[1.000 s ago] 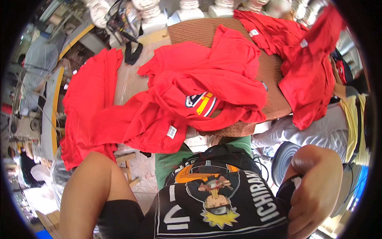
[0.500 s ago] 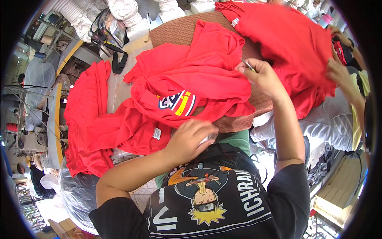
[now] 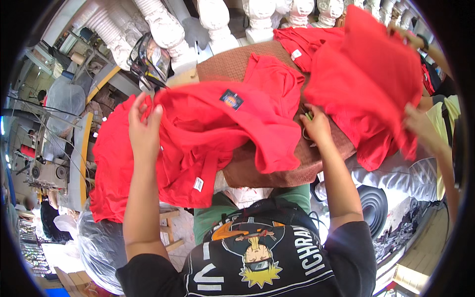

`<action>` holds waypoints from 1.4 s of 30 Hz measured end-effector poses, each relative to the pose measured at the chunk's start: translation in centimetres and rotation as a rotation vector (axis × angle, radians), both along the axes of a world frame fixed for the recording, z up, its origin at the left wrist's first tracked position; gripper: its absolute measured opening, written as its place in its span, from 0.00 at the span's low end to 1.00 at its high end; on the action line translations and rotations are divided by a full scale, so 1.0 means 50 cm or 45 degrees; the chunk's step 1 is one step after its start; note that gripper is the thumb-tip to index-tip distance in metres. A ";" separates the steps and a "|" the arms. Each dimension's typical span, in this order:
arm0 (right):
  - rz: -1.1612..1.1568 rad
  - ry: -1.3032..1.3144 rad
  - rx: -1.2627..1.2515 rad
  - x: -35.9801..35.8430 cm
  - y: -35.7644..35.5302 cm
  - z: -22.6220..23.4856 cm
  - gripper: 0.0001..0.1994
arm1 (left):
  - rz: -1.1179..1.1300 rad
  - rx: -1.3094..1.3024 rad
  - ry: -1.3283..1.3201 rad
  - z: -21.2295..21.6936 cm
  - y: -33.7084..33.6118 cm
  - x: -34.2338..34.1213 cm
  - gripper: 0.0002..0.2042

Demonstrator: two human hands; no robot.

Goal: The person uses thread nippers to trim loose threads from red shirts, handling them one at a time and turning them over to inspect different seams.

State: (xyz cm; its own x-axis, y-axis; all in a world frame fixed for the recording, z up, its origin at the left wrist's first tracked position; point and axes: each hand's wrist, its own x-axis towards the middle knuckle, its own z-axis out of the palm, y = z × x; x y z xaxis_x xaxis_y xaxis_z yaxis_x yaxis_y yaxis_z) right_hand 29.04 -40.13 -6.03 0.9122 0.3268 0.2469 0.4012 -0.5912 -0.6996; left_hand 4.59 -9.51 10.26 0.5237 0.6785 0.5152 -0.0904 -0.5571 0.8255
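Head view: red shirt (image 3: 213,116) slants far-left to near-right, your left grip (image 3: 144,123) spread, right grip (image 3: 317,126) pinching a small tool (image 3: 309,116).

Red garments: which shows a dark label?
The middle garment, between left hand and right hand: it bears the dark label; the left pile and right garments show none.

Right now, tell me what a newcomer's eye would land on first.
Likely the red garments, spread across the middle and out to both sides. Then the white posts lined up along the top, and the cartoon print on the black shirt, bottom centre.
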 end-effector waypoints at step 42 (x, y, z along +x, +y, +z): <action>-0.190 -0.377 -0.053 -0.013 0.008 -0.040 0.17 | -1.032 -0.070 -0.397 0.101 -0.245 -0.341 0.20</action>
